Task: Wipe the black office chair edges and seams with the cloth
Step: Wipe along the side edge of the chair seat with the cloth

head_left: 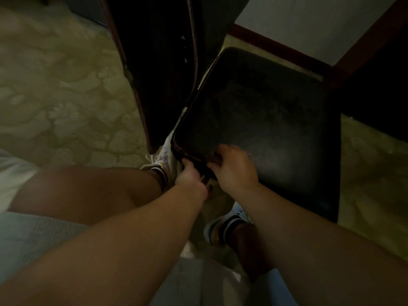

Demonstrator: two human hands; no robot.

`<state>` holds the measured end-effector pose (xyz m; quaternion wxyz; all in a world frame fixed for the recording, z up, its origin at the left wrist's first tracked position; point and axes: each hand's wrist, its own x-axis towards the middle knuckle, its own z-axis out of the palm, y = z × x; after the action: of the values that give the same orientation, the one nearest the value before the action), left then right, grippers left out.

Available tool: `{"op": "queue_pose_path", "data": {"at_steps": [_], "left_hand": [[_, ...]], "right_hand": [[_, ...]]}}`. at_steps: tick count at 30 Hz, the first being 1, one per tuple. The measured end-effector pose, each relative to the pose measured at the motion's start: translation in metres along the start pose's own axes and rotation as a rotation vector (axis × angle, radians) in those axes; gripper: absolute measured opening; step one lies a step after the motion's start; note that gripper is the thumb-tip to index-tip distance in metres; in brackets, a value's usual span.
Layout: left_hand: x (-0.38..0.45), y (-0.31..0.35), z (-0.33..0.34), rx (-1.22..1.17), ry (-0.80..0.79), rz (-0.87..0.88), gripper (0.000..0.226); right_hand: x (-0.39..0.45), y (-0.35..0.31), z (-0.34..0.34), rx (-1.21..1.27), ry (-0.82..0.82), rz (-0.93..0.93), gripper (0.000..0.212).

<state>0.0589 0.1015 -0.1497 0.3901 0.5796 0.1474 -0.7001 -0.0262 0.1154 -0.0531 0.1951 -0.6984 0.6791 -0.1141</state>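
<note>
Both hands work the chair seat (265, 120) corner — left hand (187, 173) grips the edge; right hand (234, 166) curls on something dark, possibly the cloth. Following the seam slowly seems best.

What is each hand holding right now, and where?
Both the left hand and right hand grip the chair seat at its near corner edge; no cloth can be made out.

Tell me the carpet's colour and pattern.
Pale olive-beige carpet with a lighter floral pattern, seen in the head view.
</note>
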Motion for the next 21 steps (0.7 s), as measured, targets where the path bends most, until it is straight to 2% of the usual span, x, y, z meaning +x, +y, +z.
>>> {"op": "queue_pose_path", "data": {"at_steps": [2, 6, 8, 13, 15, 18, 21], "left_hand": [[-0.023, 0.018, 0.001, 0.022, 0.064, 0.031, 0.061], [-0.04, 0.035, 0.001, 0.071, 0.064, 0.108, 0.047], [-0.047, 0.035, 0.0, 0.08, 0.069, 0.136, 0.04], [-0.05, 0.028, 0.0, -0.028, 0.043, 0.115, 0.039], [-0.05, 0.024, -0.003, -0.065, 0.033, 0.086, 0.034], [-0.048, 0.023, -0.004, -0.093, 0.026, 0.077, 0.031], [-0.048, 0.027, -0.003, -0.092, 0.026, 0.077, 0.034]], "right_hand": [[0.006, -0.005, 0.001, -0.022, -0.005, -0.019, 0.024], [0.019, -0.014, 0.001, -0.051, -0.02, -0.036, 0.025], [0.032, -0.018, -0.003, -0.075, -0.098, -0.058, 0.026], [0.065, -0.022, -0.032, -0.242, -0.354, -0.165, 0.035], [0.069, -0.02, -0.036, -0.204, -0.336, -0.163, 0.034], [0.072, -0.02, -0.029, -0.058, -0.224, -0.109, 0.026], [0.079, -0.02, -0.023, -0.06, -0.209, -0.132, 0.021]]}}
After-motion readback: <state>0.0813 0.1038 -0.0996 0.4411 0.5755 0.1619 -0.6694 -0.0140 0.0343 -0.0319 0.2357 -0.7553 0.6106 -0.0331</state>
